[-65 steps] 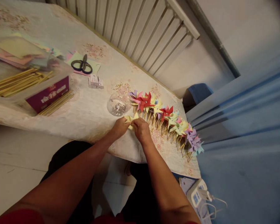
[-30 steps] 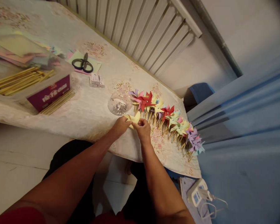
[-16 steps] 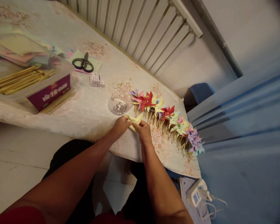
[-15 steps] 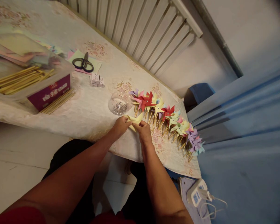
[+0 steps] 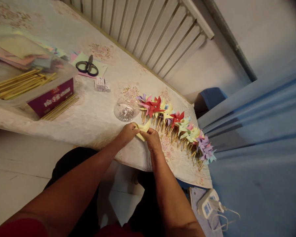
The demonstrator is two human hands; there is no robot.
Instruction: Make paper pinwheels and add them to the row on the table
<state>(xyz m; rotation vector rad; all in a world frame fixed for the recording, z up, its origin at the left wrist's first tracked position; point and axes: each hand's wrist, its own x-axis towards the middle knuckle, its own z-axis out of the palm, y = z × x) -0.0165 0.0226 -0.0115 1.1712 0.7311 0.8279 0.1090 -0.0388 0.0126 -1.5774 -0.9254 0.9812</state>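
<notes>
Both hands pinch one piece of yellow paper (image 5: pixel 146 126) over the front part of the table, its corners curled inward. My left hand (image 5: pixel 128 132) is closed on its left side, and my right hand (image 5: pixel 152 137) grips it at the lower right. Just beyond the paper sits a clear round dish (image 5: pixel 125 110) of small shiny pins. To the right, a row of colourful paper pinwheels (image 5: pixel 180 123) on sticks lies along the table, the nearest ones close to my right hand.
A plastic bin (image 5: pixel 71 72) with coloured paper and sticks stands at the left, more sticks (image 5: pixel 61 107) beside it. Black scissors (image 5: pixel 88 67) lie on paper sheets, near small boxes (image 5: pixel 102 84). A power strip (image 5: pixel 208 205) is at the lower right, below the blue curtain (image 5: pixel 256 158).
The yellow paper has shifted and curled slightly between my fingers. Both hands stay in nearly the same place.
</notes>
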